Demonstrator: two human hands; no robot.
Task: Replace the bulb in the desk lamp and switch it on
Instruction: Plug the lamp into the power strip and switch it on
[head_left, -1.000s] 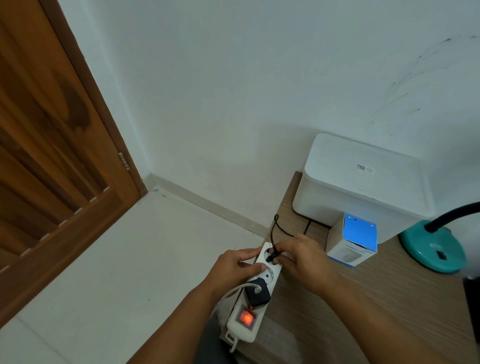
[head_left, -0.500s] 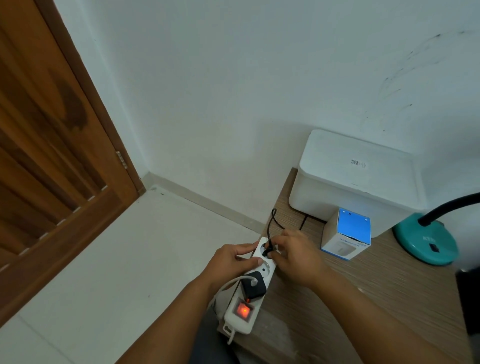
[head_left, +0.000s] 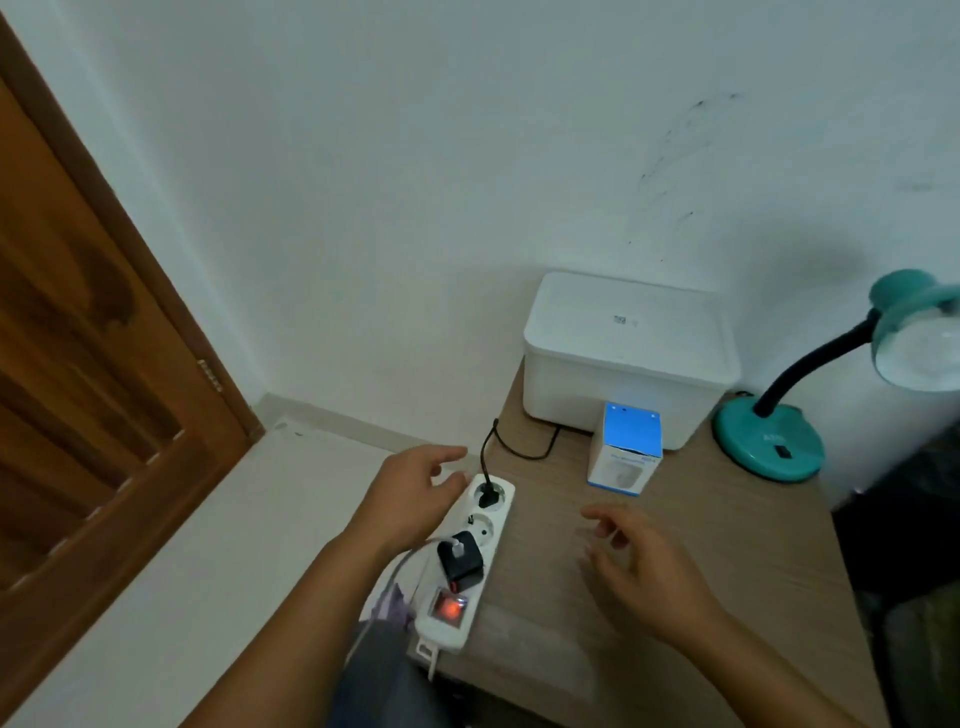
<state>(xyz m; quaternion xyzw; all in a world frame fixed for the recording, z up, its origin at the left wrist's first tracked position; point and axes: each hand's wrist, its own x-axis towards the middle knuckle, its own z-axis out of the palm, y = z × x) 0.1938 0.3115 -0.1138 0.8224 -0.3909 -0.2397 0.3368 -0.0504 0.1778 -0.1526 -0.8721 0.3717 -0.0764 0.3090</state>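
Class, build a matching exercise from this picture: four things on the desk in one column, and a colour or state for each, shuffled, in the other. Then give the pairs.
Things:
1. lamp base
2. power strip switch
3. black plug
4. storage box

Descriptions:
A. glowing orange
B. white, lid closed
C. teal
D. seated in the end socket

Pairs: 1-C, 2-A, 3-D, 4-B

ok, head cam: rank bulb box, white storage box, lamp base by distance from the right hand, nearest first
From the right hand, open above the desk:
1. Bulb box: blue-topped, just beyond the fingers, standing in front of the storage box.
2. White storage box: behind the bulb box, against the wall.
3. Lamp base: teal, far right of the desk.
Items 2 and 3 are close; the ranking there is tentative.
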